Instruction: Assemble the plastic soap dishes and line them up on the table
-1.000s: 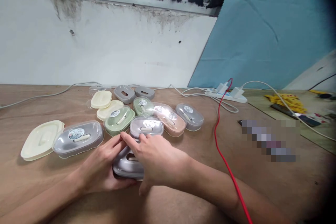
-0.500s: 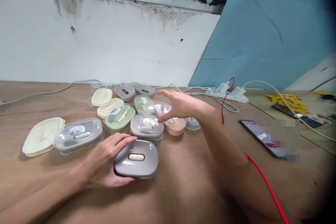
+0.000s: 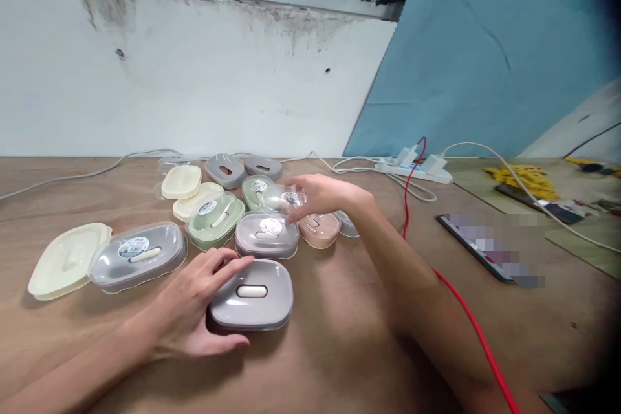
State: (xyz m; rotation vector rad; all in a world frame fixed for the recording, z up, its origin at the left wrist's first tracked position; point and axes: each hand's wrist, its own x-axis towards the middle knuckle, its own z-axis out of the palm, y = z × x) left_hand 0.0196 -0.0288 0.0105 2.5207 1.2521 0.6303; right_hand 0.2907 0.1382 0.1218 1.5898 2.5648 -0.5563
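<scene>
My left hand (image 3: 201,304) is beside a closed grey soap box (image 3: 251,306) at the front of the table. Its fingertips rest on the box's back left edge, while the thumb is spread a little away from the front edge. The box has a cream oval piece in its top slot. Farther back, my right hand (image 3: 317,197) grips a clear plastic cover (image 3: 277,199) between thumb and fingers. The cover is above a grey box with a clear lid (image 3: 257,242) and overlaps a green box (image 3: 251,193). A pink box (image 3: 323,231) lies below the right wrist.
To the left are a cream tray (image 3: 70,262) and a clear-lidded grey box (image 3: 160,272). Cream pieces (image 3: 182,181), another green box (image 3: 228,223) and slotted grey lids (image 3: 226,168) lie behind. A phone (image 3: 478,249), red cable (image 3: 470,314) and power strip (image 3: 412,170) are right.
My right hand has moved slightly left with the clear cover. My left thumb has come away from the grey soap box's front edge. The view has shifted a little.
</scene>
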